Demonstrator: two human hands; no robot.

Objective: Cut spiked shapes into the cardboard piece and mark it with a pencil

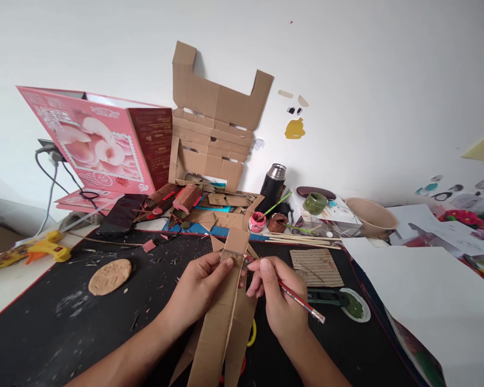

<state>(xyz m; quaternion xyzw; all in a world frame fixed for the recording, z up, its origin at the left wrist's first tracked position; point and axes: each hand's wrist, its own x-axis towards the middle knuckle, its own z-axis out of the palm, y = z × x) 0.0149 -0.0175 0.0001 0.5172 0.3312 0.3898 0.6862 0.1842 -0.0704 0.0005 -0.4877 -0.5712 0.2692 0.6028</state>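
Observation:
My left hand (204,282) is closed on a long cardboard strip (215,333), thumb on top. Under that thumb a short see-through piece, like a ruler (233,255), lies across the strip. My right hand (280,293) pinches a red pencil (296,298); its tip end is at the strip's right edge, beside the ruler, and its eraser end points down to the right. Whether the tip touches the cardboard I cannot tell. More cardboard pieces (244,322) lie beneath the strip. Yellow and red scissor handles (251,333) show partly under them.
A glue gun (50,248) and a round clay-like disc (110,277) lie left. On the right are corrugated cardboard (317,267), a green-handled cutter (326,297) and a paint lid (357,305). Paint jars (257,221) and a black flask (272,183) stand behind.

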